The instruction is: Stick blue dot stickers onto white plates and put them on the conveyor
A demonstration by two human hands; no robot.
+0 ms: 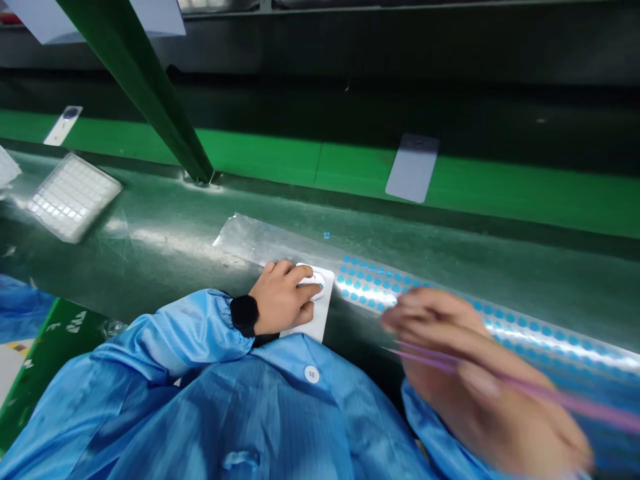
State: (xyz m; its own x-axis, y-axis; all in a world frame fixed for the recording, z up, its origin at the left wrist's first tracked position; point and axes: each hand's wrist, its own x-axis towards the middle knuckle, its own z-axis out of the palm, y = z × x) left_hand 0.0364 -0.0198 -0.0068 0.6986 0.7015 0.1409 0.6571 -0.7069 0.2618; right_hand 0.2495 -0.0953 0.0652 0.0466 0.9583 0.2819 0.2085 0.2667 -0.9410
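Observation:
My left hand (284, 297) lies on a flat white panel (320, 321) at the table's front edge. Its fingers are bent over a round white part at the panel's upper end, with a small green-blue spot beside a fingertip. To the right, my right hand (450, 347) is smeared by motion, its fingers closed round a thin pink stick-like tool (565, 399); I cannot make out its exact kind. Behind that hand stretches a clear strip with rows of blue round dots (373, 273). One loose blue dot (327, 235) sits beyond the strip.
A green post (165, 113) rises from the table left of centre. At left lies a clear tray of small white pieces (75, 197). On the bright green band behind are a white panel (413, 168) and another with a dark round spot (63, 127).

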